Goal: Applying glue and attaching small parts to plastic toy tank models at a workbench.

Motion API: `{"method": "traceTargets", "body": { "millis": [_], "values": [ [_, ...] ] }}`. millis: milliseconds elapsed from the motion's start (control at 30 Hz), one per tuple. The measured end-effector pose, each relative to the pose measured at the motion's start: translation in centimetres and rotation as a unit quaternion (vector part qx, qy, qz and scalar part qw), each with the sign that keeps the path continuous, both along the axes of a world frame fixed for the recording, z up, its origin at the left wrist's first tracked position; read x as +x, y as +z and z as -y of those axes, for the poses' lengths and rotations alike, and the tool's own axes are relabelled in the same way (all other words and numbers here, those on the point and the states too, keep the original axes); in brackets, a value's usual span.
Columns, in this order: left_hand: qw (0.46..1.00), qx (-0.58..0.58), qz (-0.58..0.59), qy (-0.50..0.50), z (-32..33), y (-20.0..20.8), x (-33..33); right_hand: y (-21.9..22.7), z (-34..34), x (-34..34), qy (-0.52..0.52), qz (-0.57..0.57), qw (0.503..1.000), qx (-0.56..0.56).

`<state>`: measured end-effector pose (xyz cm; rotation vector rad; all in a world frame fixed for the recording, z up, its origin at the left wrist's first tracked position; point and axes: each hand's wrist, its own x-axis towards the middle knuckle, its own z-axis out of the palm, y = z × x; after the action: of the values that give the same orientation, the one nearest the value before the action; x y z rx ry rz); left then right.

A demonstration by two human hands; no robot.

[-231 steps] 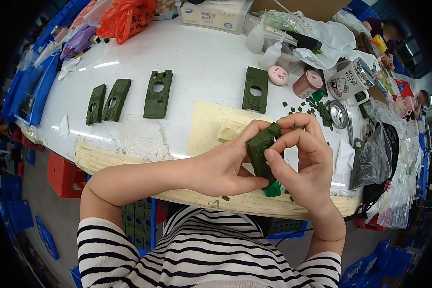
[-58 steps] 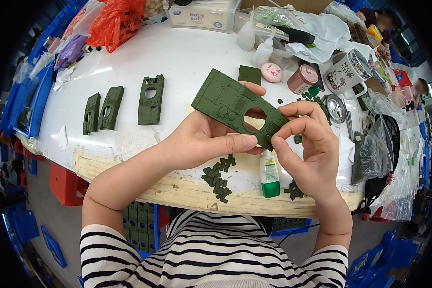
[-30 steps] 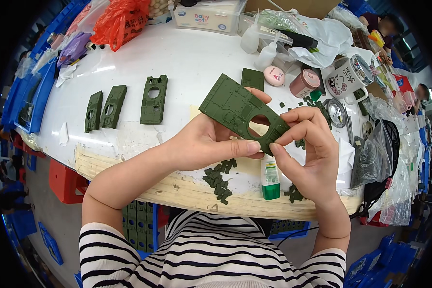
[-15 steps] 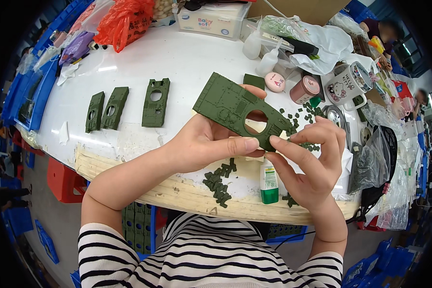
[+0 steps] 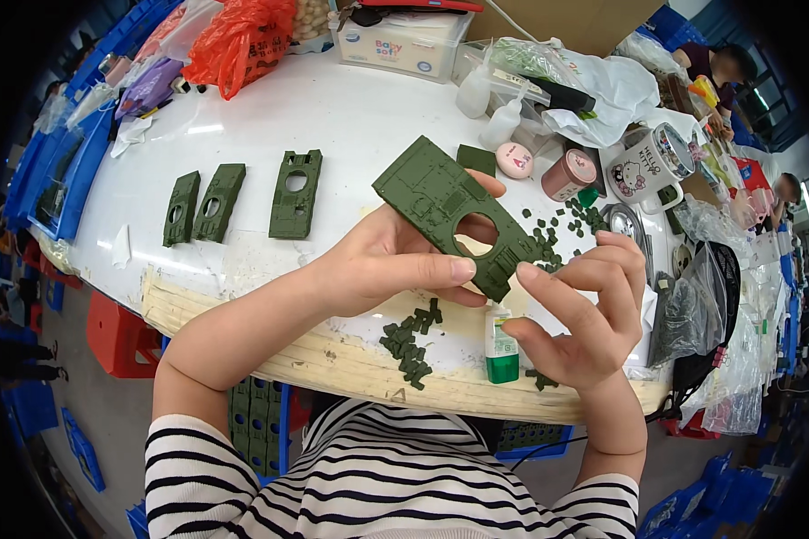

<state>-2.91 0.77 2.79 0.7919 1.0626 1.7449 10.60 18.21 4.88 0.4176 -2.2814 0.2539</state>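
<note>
A dark green plastic model tank hull (image 5: pixel 420 182) with a round hole is tilted above the near part of the table. My left hand (image 5: pixel 377 265) grips it, thumb on the top face and fingers underneath. At its lower right end is my right hand (image 5: pixel 589 310), thumb and forefinger spread apart with nothing visible between them. The forefinger's tip is at the hull's edge; whether it touches I cannot tell. Below stands a small white bottle with a green base (image 5: pixel 502 366). Small green parts lie in a heap (image 5: pixel 406 346) to its left and another pile (image 5: pixel 584 218) beyond my right hand.
Three similar green hulls (image 5: pixel 294 196) lie at the left of the white table (image 5: pixel 234 126). Two squeeze bottles (image 5: pixel 502 121), a pink jar (image 5: pixel 568 173) and a mug (image 5: pixel 643 169) stand at the back right. Further back are a red bag (image 5: pixel 243 45) and a clear box (image 5: pixel 400 45).
My right thumb and forefinger have parted, and the thumb has dropped away from the hull. The hull has turned slightly, its lower right end tipping down.
</note>
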Motion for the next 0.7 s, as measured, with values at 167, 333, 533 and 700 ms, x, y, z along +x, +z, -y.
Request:
{"method": "traceTargets", "body": {
  "millis": [167,333,533,700],
  "values": [
    [1.000,0.001,-0.003,-0.006,0.0,0.0,-0.1,-0.2,0.6,0.1,0.013,0.010,0.999,0.030],
    [0.999,0.031,-0.016,-0.012,0.1,-0.4,-0.1,-0.9,1.0,0.4,0.006,0.001,0.999,0.052],
    [0.998,0.008,-0.014,-0.055,0.5,0.3,-0.4,-0.9,0.8,0.2,0.056,-0.022,0.998,-0.002],
    [0.992,-0.013,0.006,-0.122,0.8,0.2,-0.7,-0.4,-0.7,-0.1,0.094,0.025,0.982,-0.160]
  ]
}}
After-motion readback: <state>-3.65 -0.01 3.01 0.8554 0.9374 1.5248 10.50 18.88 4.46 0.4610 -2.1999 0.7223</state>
